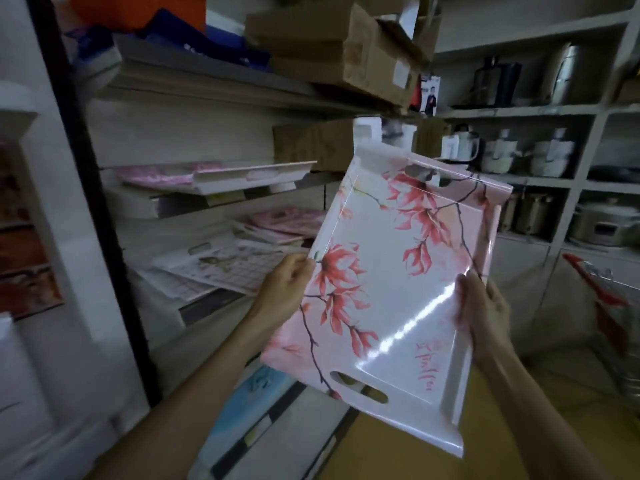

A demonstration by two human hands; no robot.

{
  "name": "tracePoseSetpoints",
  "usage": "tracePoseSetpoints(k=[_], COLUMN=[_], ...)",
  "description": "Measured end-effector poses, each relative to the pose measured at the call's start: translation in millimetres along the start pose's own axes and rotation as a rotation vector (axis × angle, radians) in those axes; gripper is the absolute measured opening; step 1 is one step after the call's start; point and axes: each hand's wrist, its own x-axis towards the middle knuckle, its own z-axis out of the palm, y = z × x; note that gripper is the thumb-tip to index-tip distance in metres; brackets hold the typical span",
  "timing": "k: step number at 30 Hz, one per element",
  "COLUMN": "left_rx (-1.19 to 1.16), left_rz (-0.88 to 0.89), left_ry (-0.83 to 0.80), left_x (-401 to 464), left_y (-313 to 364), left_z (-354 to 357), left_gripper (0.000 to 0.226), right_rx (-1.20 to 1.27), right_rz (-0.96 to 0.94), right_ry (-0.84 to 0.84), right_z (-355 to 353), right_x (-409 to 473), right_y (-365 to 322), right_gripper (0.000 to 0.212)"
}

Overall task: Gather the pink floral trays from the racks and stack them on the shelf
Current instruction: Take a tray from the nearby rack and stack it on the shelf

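Note:
A pink floral tray [388, 278], glossy white and pink with red blossoms and cut-out handles, is held tilted in front of me. My left hand [285, 280] grips its left long edge and my right hand [483, 310] grips its right long edge. More pink trays [214, 176] lie stacked on a shelf board at the left, slightly above the held tray. Another pile of pink trays [285, 221] rests one shelf lower.
A checked, pale tray [221, 268] lies on the lower left shelf. Cardboard boxes [349, 57] crowd the upper shelf. Pots and kitchen appliances [519, 157] fill the white shelving at the right. A black post [93, 202] stands at the left. A red-handled wire basket [609, 306] sits at the right edge.

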Motion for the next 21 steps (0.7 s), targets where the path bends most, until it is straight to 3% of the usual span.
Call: tracePoseSetpoints(k=[3, 8, 12, 21], left_rx=[0.01, -0.036, 0.026, -0.007], left_rz=[-0.058, -0.092, -0.126, -0.171], left_ry=[0.034, 0.099, 0.202, 0.413], left_x=[-7.2, -27.5, -42.9, -84.6], left_y=[-16.9, -46.3, -61.7, -89.9], left_z=[1.7, -4.0, -12.1, -51.6], left_gripper=[0.032, 0.031, 0.033, 0.04], right_rx=[-0.038, -0.045, -0.07, 0.0], right_rz=[0.011, 0.017, 0.018, 0.018], right_ry=[-0.069, -0.206, -0.288, -0.445], right_z=[6.3, 17.8, 29.9, 77.3], right_x=[-8.4, -21.8, -27.1, -48.1], right_y=[17.6, 43.7, 56.0, 66.7], right_gripper=[0.033, 0.026, 0.034, 0.018])
